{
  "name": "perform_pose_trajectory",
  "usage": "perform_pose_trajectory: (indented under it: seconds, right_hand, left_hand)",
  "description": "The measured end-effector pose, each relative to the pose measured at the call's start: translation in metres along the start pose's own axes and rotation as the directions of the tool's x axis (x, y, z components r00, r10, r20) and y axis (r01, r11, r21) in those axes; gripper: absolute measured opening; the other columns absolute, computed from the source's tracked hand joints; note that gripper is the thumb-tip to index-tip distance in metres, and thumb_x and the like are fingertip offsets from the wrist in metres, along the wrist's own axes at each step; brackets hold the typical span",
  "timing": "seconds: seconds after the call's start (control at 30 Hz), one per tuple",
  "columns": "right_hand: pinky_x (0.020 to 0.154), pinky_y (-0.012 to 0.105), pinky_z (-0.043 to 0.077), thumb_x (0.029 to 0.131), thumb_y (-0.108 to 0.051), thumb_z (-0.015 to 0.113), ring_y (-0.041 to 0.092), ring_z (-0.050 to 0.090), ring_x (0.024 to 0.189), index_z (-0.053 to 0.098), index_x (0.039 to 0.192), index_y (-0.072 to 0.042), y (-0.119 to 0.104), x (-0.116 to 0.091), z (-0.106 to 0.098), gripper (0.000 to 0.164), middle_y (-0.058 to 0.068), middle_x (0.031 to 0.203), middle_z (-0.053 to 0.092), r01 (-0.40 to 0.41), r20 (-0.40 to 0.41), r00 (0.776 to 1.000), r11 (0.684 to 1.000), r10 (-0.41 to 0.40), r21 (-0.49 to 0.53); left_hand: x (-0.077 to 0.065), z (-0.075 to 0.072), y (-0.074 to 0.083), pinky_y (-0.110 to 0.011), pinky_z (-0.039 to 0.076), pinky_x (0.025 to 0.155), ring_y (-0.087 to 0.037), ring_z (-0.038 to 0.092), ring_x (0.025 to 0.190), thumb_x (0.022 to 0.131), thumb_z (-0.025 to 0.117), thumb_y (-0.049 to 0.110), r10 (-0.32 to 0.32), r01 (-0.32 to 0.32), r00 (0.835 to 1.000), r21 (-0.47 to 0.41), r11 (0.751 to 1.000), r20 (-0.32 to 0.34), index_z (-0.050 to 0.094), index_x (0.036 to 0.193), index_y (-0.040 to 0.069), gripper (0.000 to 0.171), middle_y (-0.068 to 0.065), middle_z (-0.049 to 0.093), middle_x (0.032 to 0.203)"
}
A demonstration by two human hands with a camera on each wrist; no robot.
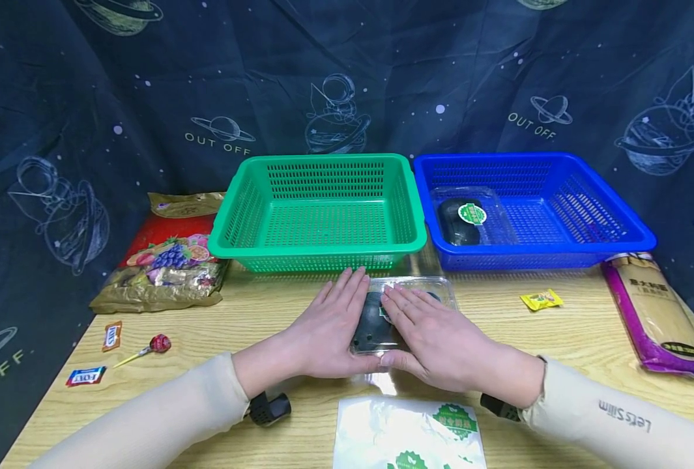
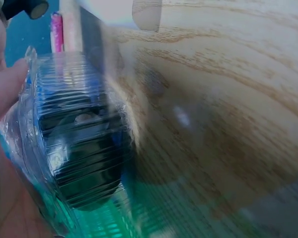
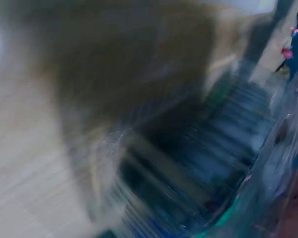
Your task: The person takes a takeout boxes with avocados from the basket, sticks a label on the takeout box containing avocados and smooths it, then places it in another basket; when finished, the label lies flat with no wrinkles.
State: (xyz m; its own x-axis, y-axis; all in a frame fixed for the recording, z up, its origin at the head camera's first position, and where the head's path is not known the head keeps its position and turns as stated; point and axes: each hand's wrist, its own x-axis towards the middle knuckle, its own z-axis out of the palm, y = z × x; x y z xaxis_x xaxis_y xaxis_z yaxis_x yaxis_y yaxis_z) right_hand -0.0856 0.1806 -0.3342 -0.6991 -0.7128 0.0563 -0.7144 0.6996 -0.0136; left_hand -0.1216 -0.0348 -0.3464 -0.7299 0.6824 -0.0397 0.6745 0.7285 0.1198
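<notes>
A clear plastic clamshell box (image 1: pixel 448 292) lies on the table in front of the baskets, with a dark, rounded item (image 1: pixel 372 326) inside. My left hand (image 1: pixel 330 329) rests on its left side, fingers straight and pointing away. On the right, my right hand (image 1: pixel 440 339) lies across the lid with its fingers extended, partly covering a green-and-white sticker (image 1: pixel 384 314). The two thumbs meet at the box's near edge. Through the ribbed wall of the box (image 2: pixel 64 64), the left wrist view shows the dark contents. The right wrist view is blurred.
Behind stand a green basket (image 1: pixel 317 251) and a blue basket (image 1: pixel 534 248) holding a similar box (image 1: pixel 502 218). A sheet of green stickers (image 1: pixel 405 433) lies in front. Candy bag (image 1: pixel 171 260), lollipop (image 1: pixel 160 343) and wrapped sweets (image 1: pixel 112 335) are left; a yellow sweet (image 1: pixel 541 299) and noodle pack (image 1: pixel 663 312) right.
</notes>
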Motion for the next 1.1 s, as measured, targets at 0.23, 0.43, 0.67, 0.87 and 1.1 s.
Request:
perform_pose_trajectory:
  seconds: [0.23, 0.43, 0.67, 0.87, 1.1]
  right_hand:
    - [0.114, 0.044, 0.02, 0.097, -0.061, 0.026, 0.032, 0.023, 0.142, 0.033, 0.145, 0.005, -0.003, -0.002, 0.003, 0.081, 0.021, 0.152, 0.028, 0.005, 0.022, 1.0, 1.0, -0.005, -0.01]
    - [0.115, 0.04, 0.017, 0.098, -0.057, 0.031, 0.028, 0.02, 0.143, 0.031, 0.146, 0.003, -0.01, -0.002, 0.003, 0.077, 0.018, 0.153, 0.028, 0.041, 0.029, 0.999, 0.999, -0.042, 0.03]
    - [0.114, 0.041, 0.021, 0.101, -0.051, 0.031, 0.026, 0.021, 0.143, 0.031, 0.147, 0.001, -0.012, -0.001, 0.003, 0.07, 0.016, 0.153, 0.029, 0.058, 0.007, 0.998, 0.991, -0.059, 0.119]
    - [0.115, 0.043, 0.019, 0.1, -0.054, 0.028, 0.028, 0.018, 0.143, 0.026, 0.148, 0.004, -0.013, 0.004, 0.007, 0.075, 0.019, 0.154, 0.024, 0.036, 0.009, 0.999, 0.993, -0.037, 0.113]
    - [0.115, 0.043, 0.016, 0.099, -0.056, 0.029, 0.029, 0.017, 0.144, 0.026, 0.147, 0.005, -0.007, -0.003, 0.008, 0.078, 0.02, 0.154, 0.024, -0.025, 0.019, 1.0, 0.997, 0.023, 0.075]
  left_hand:
    - [0.0, 0.0, 0.0, -0.051, 0.015, 0.114, -0.034, 0.0, 0.145, 0.076, 0.041, 0.083, 0.001, -0.001, 1.0, -0.013, 1.0, 0.017, 0.003, 0.152, -0.001, 0.119, -0.018, -0.002, 0.159]
    - [0.0, 0.001, -0.001, -0.051, 0.015, 0.114, -0.035, 0.001, 0.145, 0.077, 0.046, 0.08, 0.007, -0.007, 1.0, -0.014, 1.0, 0.021, 0.003, 0.151, -0.002, 0.119, -0.018, -0.002, 0.158]
    - [0.0, 0.0, -0.001, -0.051, 0.015, 0.113, -0.034, 0.001, 0.145, 0.078, 0.048, 0.077, 0.014, -0.014, 1.0, -0.016, 1.0, 0.024, 0.003, 0.151, -0.002, 0.116, -0.018, -0.002, 0.159]
    - [0.0, -0.002, -0.001, -0.051, 0.015, 0.113, -0.035, 0.0, 0.145, 0.078, 0.048, 0.077, 0.013, -0.013, 1.0, -0.009, 1.0, 0.028, 0.004, 0.151, -0.002, 0.116, -0.018, -0.003, 0.158]
    - [0.0, -0.001, 0.0, -0.051, 0.017, 0.113, -0.035, 0.003, 0.145, 0.076, 0.038, 0.084, 0.006, -0.006, 1.0, 0.014, 1.0, 0.005, 0.006, 0.151, -0.003, 0.119, -0.019, 0.0, 0.158]
